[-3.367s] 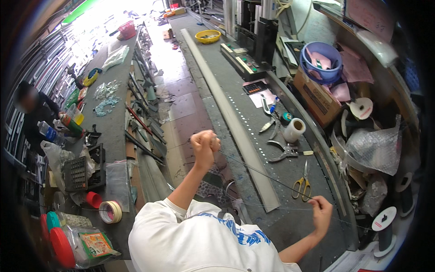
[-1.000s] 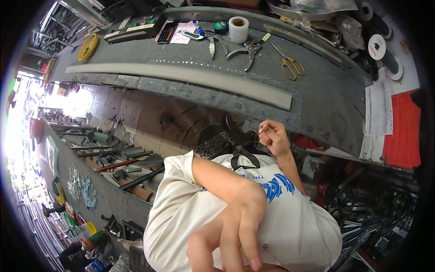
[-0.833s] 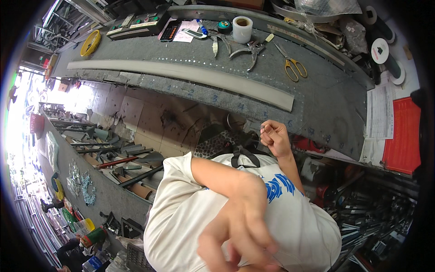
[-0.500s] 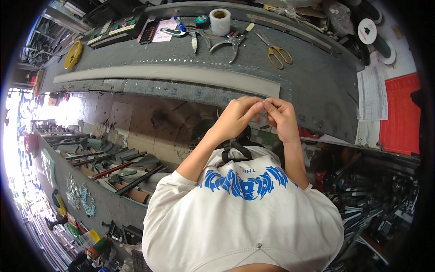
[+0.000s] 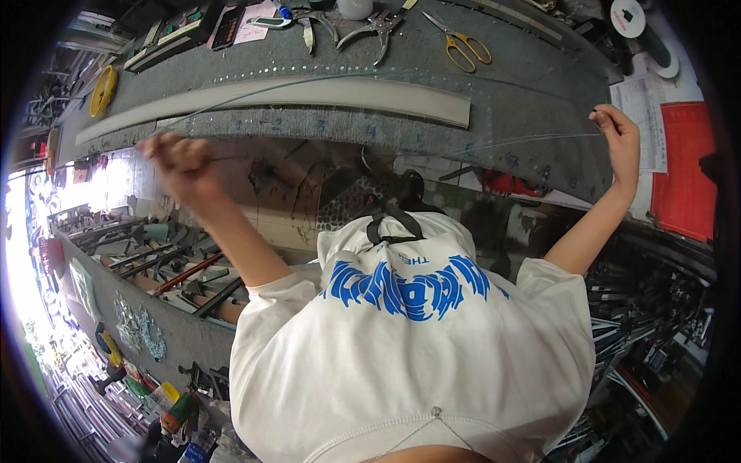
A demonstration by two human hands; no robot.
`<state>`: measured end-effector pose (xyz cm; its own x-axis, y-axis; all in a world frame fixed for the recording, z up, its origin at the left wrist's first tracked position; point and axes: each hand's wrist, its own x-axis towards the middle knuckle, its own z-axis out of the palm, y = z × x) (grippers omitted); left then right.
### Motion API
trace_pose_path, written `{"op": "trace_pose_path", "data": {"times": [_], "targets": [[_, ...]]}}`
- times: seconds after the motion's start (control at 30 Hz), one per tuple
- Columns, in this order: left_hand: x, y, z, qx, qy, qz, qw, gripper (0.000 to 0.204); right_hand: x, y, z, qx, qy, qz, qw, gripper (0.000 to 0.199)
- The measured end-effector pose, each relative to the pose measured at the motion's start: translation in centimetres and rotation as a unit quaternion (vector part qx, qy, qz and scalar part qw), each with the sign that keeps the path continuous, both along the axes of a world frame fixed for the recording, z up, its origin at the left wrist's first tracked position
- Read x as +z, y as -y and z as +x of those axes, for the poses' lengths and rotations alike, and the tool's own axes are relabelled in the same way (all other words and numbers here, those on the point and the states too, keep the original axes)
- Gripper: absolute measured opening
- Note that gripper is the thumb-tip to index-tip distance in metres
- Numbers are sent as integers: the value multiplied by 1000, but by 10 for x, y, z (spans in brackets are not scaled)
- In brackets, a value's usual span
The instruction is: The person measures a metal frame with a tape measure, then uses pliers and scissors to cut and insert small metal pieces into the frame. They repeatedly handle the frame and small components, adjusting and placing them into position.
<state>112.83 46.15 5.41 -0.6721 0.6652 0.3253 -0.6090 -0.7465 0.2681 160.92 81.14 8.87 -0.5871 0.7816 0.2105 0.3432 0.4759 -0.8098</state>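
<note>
Pinching thin cord [image 5: 540, 138] in closed right hand [image 5: 617, 143], with left hand [image 5: 183, 163] curled, too blurred to judge any hold. Trailing above bench [image 5: 540, 89] between hands. Probably light, flexible, slippery; best pinched firmly near ends.

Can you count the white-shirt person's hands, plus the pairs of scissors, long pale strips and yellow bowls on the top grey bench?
Hands (left hand, right hand): 2
Scissors: 1
Long pale strip: 1
Yellow bowl: 1
Total: 5
</note>
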Motion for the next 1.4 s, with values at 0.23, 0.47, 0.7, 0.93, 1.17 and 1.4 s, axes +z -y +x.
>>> {"op": "trace_pose_path", "data": {"times": [0.23, 0.47, 0.7, 0.93, 1.17, 1.4], "targets": [[82, 108, -58, 14, -127, 168, 977, 27, -107, 74, -54, 139, -259, -247, 923, 24], [106, 289, -207, 489, -74, -47, 868, 18, -158, 156, -119, 306, 105, -373, 870, 11], [33, 433, -305, 608, 96, -256, 746, 29, -56, -9, 34, 88, 133, -82, 984, 26], [-15, 451, -342, 659, 155, -402, 616, 49, -28, -27, 60, -62, -129, 11, 990, 17], [-75, 418, -316, 453, -47, -605, 653, 41, -175, 134, -68, 72, -130, -383, 912, 26], [-79, 138, -135, 37, -445, -878, 171, 63, -153, 198, -157, 281, -94, -419, 859, 21]]}}
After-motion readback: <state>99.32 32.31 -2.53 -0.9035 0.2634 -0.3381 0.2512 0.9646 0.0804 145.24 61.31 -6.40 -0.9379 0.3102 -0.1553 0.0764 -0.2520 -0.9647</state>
